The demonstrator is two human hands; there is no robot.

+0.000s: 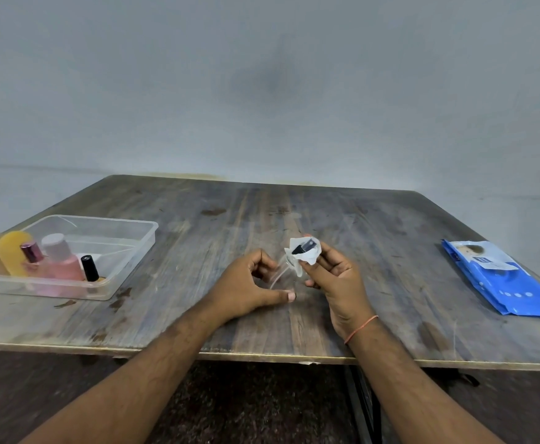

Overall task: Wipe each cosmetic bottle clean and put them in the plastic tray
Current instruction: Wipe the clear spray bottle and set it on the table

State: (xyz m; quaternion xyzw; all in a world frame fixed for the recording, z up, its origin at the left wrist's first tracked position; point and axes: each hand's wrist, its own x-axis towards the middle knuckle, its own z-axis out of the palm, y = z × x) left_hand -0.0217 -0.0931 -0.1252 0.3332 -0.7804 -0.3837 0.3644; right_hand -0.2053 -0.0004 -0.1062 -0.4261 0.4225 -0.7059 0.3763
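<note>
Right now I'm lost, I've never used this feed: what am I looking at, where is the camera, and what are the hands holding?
There is no machine: one camera on a person's head looks down at their two bare hands over a wooden table. The left hand holds a clear bottle. The right hand pinches a white wipe round its black cap. At far left a plastic tray already holds four bottles. At right lies a blue wipe pack.
</note>
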